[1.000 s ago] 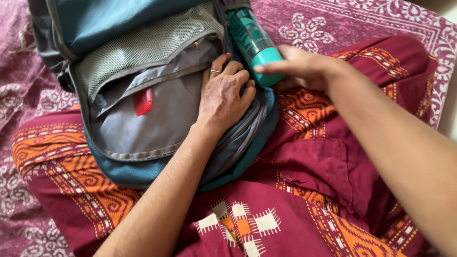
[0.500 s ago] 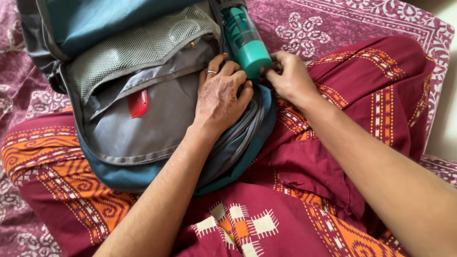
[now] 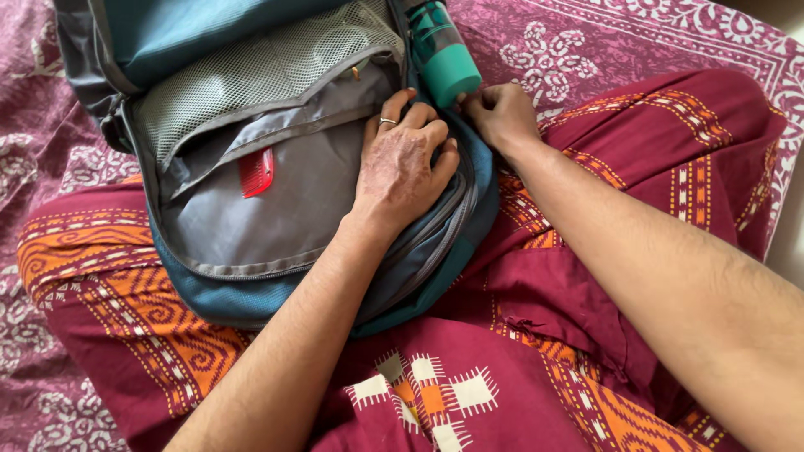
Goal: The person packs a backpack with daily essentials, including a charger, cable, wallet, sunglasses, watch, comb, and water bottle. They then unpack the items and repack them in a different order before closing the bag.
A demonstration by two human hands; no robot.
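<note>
A teal and grey backpack (image 3: 251, 289) lies open on the person's lap, its front flap thrown back toward the top of the view so the grey lining shows. The left hand (image 3: 402, 163), a ring on one finger, rests flat on the right edge of the open compartment, fingers spread loosely and curled a little over the zipper edge, gripping nothing that can be made out. Inside the flap, a grey mesh pocket (image 3: 260, 71) spans the upper part; something pale shows faintly through the mesh, too vague to name. Below the mesh, a slanted grey fabric pocket holds a small red comb (image 3: 255, 173), its upper end tucked under the pocket's edge and its teeth pointing left. The main lined cavity beneath shows only bare grey cloth. At the bag's right side a teal bottle (image 3: 444, 52) sits in the side pocket, its solid teal end pointing down toward the right hand (image 3: 501, 113). That hand is narrowed, fingertips pinched together just beside the bottle's end at the bag's edge; what they pinch is hidden. Maroon and orange patterned cloth (image 3: 569, 276) covers the lap, over a purple printed bedspread (image 3: 586, 42).
</note>
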